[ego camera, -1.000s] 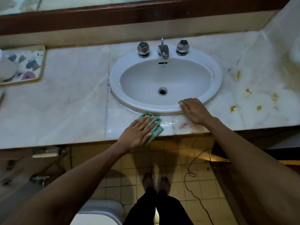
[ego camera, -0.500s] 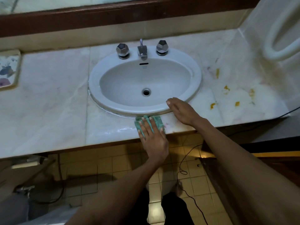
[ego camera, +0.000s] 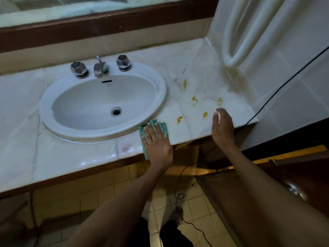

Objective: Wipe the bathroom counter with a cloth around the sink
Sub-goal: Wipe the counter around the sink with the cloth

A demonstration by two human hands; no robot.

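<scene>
where stains dot counter (ego camera: 199, 97), cloth (ego camera: 162, 126)

Cloth (ego camera: 161, 126) mostly under left hand (ego camera: 157, 143)

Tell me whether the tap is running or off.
Off. No stream falls from the spout into the sink, and the basin around the drain holds no pooled water.
</scene>
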